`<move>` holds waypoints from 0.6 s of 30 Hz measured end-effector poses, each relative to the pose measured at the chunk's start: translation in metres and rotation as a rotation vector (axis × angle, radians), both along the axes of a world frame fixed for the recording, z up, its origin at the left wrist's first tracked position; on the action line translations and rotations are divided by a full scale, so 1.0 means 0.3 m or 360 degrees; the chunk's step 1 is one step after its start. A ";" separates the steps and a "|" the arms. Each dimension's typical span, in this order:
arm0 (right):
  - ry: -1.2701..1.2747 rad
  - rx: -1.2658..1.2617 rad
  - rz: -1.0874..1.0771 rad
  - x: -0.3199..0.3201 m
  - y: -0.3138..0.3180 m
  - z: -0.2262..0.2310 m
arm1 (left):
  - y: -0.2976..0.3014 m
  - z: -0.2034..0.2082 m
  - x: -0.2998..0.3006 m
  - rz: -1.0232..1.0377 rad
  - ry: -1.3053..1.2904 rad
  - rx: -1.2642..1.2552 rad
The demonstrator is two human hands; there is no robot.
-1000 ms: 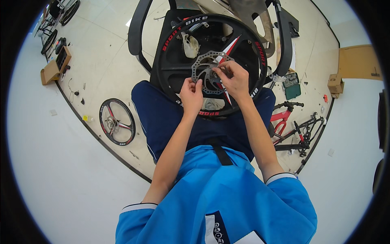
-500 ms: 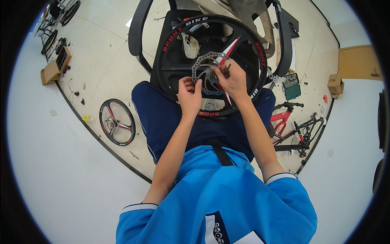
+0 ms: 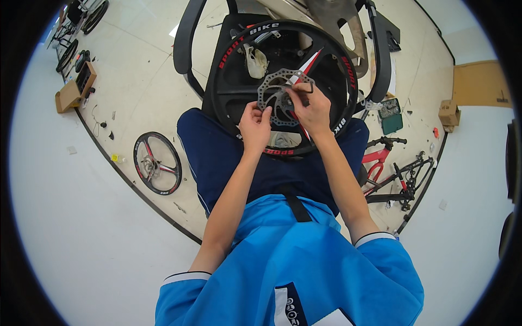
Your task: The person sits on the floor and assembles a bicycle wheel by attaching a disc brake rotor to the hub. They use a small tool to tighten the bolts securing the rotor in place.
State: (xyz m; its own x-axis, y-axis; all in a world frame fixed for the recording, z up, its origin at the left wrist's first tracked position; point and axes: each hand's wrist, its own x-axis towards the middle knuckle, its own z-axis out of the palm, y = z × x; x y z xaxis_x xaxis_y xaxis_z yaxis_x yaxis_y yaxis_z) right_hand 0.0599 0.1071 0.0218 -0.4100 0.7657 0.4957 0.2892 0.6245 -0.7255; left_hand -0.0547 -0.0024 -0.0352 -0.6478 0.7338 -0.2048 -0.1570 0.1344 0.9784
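Note:
A black bicycle wheel (image 3: pixel 222 93) with broad spokes, one red and white, lies across my thighs and the chair seat. Over its hub sits a silver brake disc (image 3: pixel 267 86) with a holed, wavy rim. My left hand (image 3: pixel 254 126) pinches the disc's left edge between thumb and fingers. My right hand (image 3: pixel 313 111) is closed on a small dark hex key (image 3: pixel 308 85), its bent end showing above the fingers. The thumb and fingertips of that hand are at the disc's centre, where they hide the bolts and the key's other end.
A black chair with armrests (image 3: pixel 184 49) stands before me, with a crumpled plastic bag (image 3: pixel 255 62) on its seat. A second wheel (image 3: pixel 157 163) is on the left. At right are a red and black bike frame (image 3: pixel 389 176), a green tool case (image 3: pixel 391 123) and cardboard boxes (image 3: pixel 449 113).
The hex key has turned in my right hand, so its bent end now points sideways. My left hand stays on the disc's edge.

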 end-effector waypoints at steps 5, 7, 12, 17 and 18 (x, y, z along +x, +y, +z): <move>0.0004 -0.0089 0.0034 0.015 -0.012 0.012 | 0.000 0.003 0.001 0.0004 -0.0027 0.0012; -0.0064 0.0014 0.0050 0.029 0.002 0.007 | 0.000 0.001 0.003 0.0008 -0.0036 0.0013; -0.0132 0.0080 0.0094 0.035 0.008 0.028 | -0.002 0.003 0.000 0.0000 -0.0046 -0.0010; -0.0198 0.0066 0.0077 0.016 0.019 0.037 | -0.005 0.010 0.003 0.0006 -0.0072 -0.0012; -0.0167 0.0050 0.0076 0.012 0.020 0.042 | -0.006 0.014 0.001 0.0002 -0.0076 -0.0019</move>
